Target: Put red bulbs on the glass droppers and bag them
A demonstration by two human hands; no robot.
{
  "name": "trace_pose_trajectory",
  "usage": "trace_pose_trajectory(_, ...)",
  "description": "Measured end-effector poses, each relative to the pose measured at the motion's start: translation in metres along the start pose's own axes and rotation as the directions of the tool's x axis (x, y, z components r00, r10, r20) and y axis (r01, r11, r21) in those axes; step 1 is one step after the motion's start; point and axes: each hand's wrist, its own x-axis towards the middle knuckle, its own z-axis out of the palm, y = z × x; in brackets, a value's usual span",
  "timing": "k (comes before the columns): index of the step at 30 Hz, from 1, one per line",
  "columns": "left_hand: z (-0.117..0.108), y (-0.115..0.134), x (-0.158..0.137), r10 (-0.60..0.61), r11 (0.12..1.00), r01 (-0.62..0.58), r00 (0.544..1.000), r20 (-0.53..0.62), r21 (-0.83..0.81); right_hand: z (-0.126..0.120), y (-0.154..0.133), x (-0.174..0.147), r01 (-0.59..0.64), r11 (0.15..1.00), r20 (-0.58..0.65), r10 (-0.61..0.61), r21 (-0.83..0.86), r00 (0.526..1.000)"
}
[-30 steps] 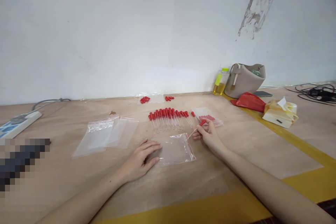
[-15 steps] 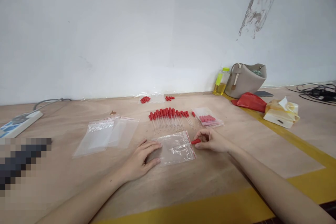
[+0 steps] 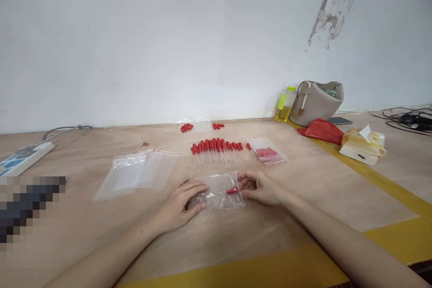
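Observation:
A clear zip bag [image 3: 219,197] with a red-lined mouth lies flat between my hands. A dropper [image 3: 231,191] with a red bulb and a thin clear stem is inside it, bulb toward the mouth. My left hand [image 3: 184,200] rests on the bag's left end, fingers stretched and thumb apart, against the table. At the right end, my right hand [image 3: 258,186] is curled, thumb and fingers closed on the bag's mouth edge just beyond the bulb. Behind the bag, several red-bulbed droppers [image 3: 214,146] lie in a row, stems toward me.
Flat zip bags [image 3: 131,175] overlap at left. A filled zip bag [image 3: 266,150] with red bulbs lies right of the row. Loose red bulbs [image 3: 186,128] sit near the wall. Farther right are a bottle [image 3: 284,105], grey bag [image 3: 315,103], red pouch [image 3: 322,131] and tissue pack [image 3: 362,146].
My right hand has moved left to the bag's mouth, and the dropper's red bulb has gone from outside the mouth to inside the bag. My left hand has stayed in place.

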Motion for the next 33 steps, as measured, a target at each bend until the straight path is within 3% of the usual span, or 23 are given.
trace_pose_trajectory(3,0.000,0.000,0.000,0.009,1.000,-0.009,1.000,0.012,0.012,-0.012,-0.003,0.000,0.002,0.993,-0.068,-0.011,-0.121,0.998)
trace_pose_trajectory(6,-0.001,-0.001,0.000,0.015,1.000,-0.015,0.999,0.033,0.026,-0.035,-0.006,0.010,-0.052,0.942,-0.256,-0.037,-0.331,0.966)
trace_pose_trajectory(8,-0.001,-0.002,-0.001,0.017,0.999,-0.018,0.999,0.035,0.028,-0.052,-0.009,0.023,-0.156,0.859,-0.356,-0.032,-0.487,0.934)
trace_pose_trajectory(11,-0.001,-0.002,-0.001,0.014,0.999,-0.016,0.999,0.038,0.030,-0.066,-0.013,0.049,-0.382,0.659,-0.469,0.051,-0.647,0.882)
trace_pose_trajectory(13,-0.001,-0.001,-0.001,0.012,0.999,-0.014,0.999,0.047,0.035,-0.067,-0.014,0.068,-0.505,0.549,-0.537,0.118,-0.666,0.836)
trace_pose_trajectory(15,-0.002,0.000,-0.002,0.017,0.999,-0.019,0.999,0.048,0.039,-0.062,-0.013,0.085,-0.578,0.499,-0.581,0.171,-0.646,0.796)
trace_pose_trajectory(20,-0.004,0.003,-0.003,0.032,0.999,-0.033,0.999,0.034,0.042,-0.053,-0.011,0.104,-0.654,0.454,-0.613,0.257,-0.606,0.747)
trace_pose_trajectory(29,-0.003,0.000,-0.002,0.047,0.998,-0.048,0.999,0.028,0.044,-0.068,-0.004,0.076,-0.543,0.536,-0.542,0.180,-0.646,0.821)
trace_pose_trajectory(33,-0.002,-0.001,-0.002,0.047,0.998,-0.048,0.999,0.026,0.050,-0.062,0.004,0.083,-0.524,0.607,-0.559,0.154,-0.598,0.815)
